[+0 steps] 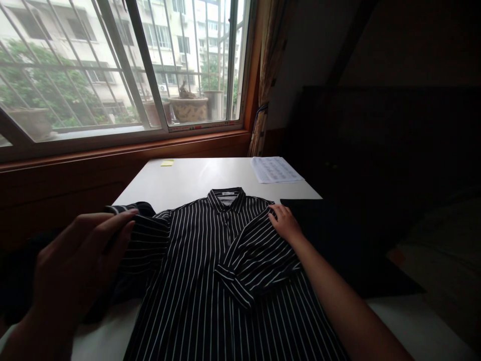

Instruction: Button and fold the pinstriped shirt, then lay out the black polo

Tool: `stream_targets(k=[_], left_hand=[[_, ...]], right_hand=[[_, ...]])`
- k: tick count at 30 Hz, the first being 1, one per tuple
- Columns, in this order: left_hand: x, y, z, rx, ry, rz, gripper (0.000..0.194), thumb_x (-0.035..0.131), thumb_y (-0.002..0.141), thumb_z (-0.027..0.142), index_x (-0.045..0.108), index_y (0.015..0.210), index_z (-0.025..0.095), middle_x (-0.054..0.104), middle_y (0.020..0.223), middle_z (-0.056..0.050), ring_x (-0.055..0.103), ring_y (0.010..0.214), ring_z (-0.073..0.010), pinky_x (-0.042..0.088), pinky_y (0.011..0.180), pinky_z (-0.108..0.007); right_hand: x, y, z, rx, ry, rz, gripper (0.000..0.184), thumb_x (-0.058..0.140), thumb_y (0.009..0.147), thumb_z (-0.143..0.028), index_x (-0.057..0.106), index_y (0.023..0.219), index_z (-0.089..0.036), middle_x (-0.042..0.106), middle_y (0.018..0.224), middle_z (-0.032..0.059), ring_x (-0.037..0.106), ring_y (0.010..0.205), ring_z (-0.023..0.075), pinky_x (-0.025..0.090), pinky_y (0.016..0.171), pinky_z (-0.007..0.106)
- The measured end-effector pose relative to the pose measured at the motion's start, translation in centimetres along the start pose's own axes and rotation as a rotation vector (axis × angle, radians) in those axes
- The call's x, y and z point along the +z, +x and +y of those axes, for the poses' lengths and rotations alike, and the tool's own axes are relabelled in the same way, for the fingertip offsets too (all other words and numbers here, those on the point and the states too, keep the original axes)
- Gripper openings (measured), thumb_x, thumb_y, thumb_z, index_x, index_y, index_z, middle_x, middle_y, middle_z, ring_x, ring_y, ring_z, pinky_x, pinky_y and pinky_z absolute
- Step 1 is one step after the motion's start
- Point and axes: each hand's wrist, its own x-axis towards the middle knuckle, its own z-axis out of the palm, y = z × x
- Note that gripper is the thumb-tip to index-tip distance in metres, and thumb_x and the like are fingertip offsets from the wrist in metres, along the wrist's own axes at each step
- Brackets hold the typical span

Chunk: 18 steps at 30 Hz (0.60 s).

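Note:
A black shirt with thin white stripes [203,281] lies flat on a white table [210,175], collar toward the window. Its right sleeve is folded across the chest, the cuff near the middle. My right hand [284,223] rests flat on the shirt's right shoulder, fingers spread and holding nothing. My left hand [80,253] hovers close to the camera at the shirt's left sleeve, fingers together and touching the sleeve's edge. Whether it pinches the fabric is unclear. The left sleeve bunches toward the table's left edge.
A printed paper sheet [274,169] lies at the table's far right. A yellow sticky note [167,162] sits at the far left. A barred window [112,65] and wooden sill run behind. A curtain [268,75] hangs right. Dark furniture [376,150] stands to the right.

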Motion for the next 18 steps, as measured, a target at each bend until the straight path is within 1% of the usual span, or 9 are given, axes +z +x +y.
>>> stream_targets(k=[2, 3, 6, 9, 11, 13, 15, 16, 18], left_hand=[[0.5, 0.7, 1.9, 0.128, 0.009, 0.002, 0.035, 0.064, 0.094, 0.020, 0.060, 0.129, 0.027, 0.064, 0.105, -0.002, 0.063, 0.088, -0.0163, 0.049, 0.080, -0.030], [1.0, 0.9, 2.8, 0.191, -0.012, -0.021, 0.036, 0.062, 0.095, 0.018, 0.059, 0.130, 0.027, 0.064, 0.104, -0.002, 0.063, 0.086, -0.0156, 0.049, 0.078, -0.029], [3.0, 1.1, 5.3, 0.350, -0.154, -0.140, 0.038, 0.053, 0.098, 0.012, 0.056, 0.134, 0.023, 0.066, 0.106, -0.004, 0.062, 0.086, -0.0159, 0.051, 0.076, -0.031], [5.3, 0.1, 8.6, 0.492, -0.256, -0.229, 0.036, 0.049, 0.098, 0.009, 0.056, 0.132, 0.019, 0.067, 0.110, -0.005, 0.061, 0.084, -0.0161, 0.052, 0.072, -0.032], [6.7, -1.1, 11.1, 0.587, -0.293, -0.312, 0.032, 0.049, 0.099, 0.012, 0.058, 0.129, 0.017, 0.066, 0.111, -0.006, 0.060, 0.080, -0.0160, 0.052, 0.068, -0.032], [7.5, -2.4, 13.1, 0.650, -0.372, -0.364, 0.025, 0.049, 0.100, 0.016, 0.061, 0.122, 0.017, 0.067, 0.110, -0.005, 0.059, 0.077, -0.0148, 0.051, 0.065, -0.031], [7.7, -3.5, 14.3, 0.691, -0.477, -0.431, 0.021, 0.050, 0.100, 0.019, 0.063, 0.116, 0.020, 0.067, 0.109, -0.003, 0.060, 0.080, -0.0145, 0.052, 0.071, -0.032], [7.6, -4.0, 14.4, 0.714, -0.524, -0.464, 0.021, 0.050, 0.100, 0.019, 0.063, 0.117, 0.021, 0.067, 0.110, -0.002, 0.061, 0.084, -0.0149, 0.053, 0.076, -0.033], [7.2, -4.7, 13.8, 0.742, -0.589, -0.516, 0.025, 0.051, 0.100, 0.019, 0.061, 0.123, 0.022, 0.067, 0.114, -0.003, 0.062, 0.093, -0.0164, 0.053, 0.085, -0.035]], right_hand=[[0.0, 0.0, 0.0, -0.002, 0.001, 0.001, 0.034, 0.048, 0.094, -0.028, 0.062, 0.124, -0.021, 0.063, 0.123, 0.0111, 0.055, 0.115, 0.0281, 0.044, 0.106, 0.043], [0.0, 0.0, 0.0, -0.003, 0.001, 0.001, 0.034, 0.048, 0.094, -0.029, 0.062, 0.124, -0.021, 0.063, 0.123, 0.0110, 0.055, 0.115, 0.0281, 0.044, 0.105, 0.043], [-0.1, 0.1, 0.0, -0.004, 0.002, 0.000, 0.034, 0.048, 0.094, -0.029, 0.062, 0.123, -0.021, 0.063, 0.122, 0.0107, 0.055, 0.115, 0.0281, 0.045, 0.105, 0.042], [-0.1, 0.1, 0.0, -0.002, 0.004, -0.001, 0.034, 0.047, 0.094, -0.029, 0.062, 0.123, -0.020, 0.063, 0.123, 0.0108, 0.055, 0.115, 0.0281, 0.045, 0.105, 0.042], [-0.2, 0.1, 0.0, -0.003, 0.004, -0.003, 0.034, 0.047, 0.094, -0.029, 0.062, 0.123, -0.020, 0.063, 0.123, 0.0109, 0.055, 0.115, 0.0282, 0.044, 0.105, 0.042], [-0.2, 0.0, -0.1, -0.005, 0.002, -0.006, 0.034, 0.047, 0.094, -0.029, 0.062, 0.124, -0.020, 0.063, 0.123, 0.0109, 0.055, 0.115, 0.0281, 0.044, 0.105, 0.043], [-0.3, 0.0, -0.3, -0.008, -0.002, -0.012, 0.035, 0.047, 0.094, -0.029, 0.061, 0.124, -0.021, 0.063, 0.123, 0.0107, 0.054, 0.115, 0.0280, 0.044, 0.106, 0.043], [-0.4, 0.0, -0.3, -0.009, -0.005, -0.015, 0.035, 0.047, 0.093, -0.028, 0.061, 0.125, -0.021, 0.062, 0.124, 0.0107, 0.054, 0.115, 0.0280, 0.044, 0.106, 0.043], [-0.5, 0.0, -0.5, -0.008, -0.011, -0.020, 0.036, 0.047, 0.093, -0.028, 0.061, 0.126, -0.021, 0.062, 0.125, 0.0107, 0.054, 0.116, 0.0282, 0.044, 0.105, 0.043]])
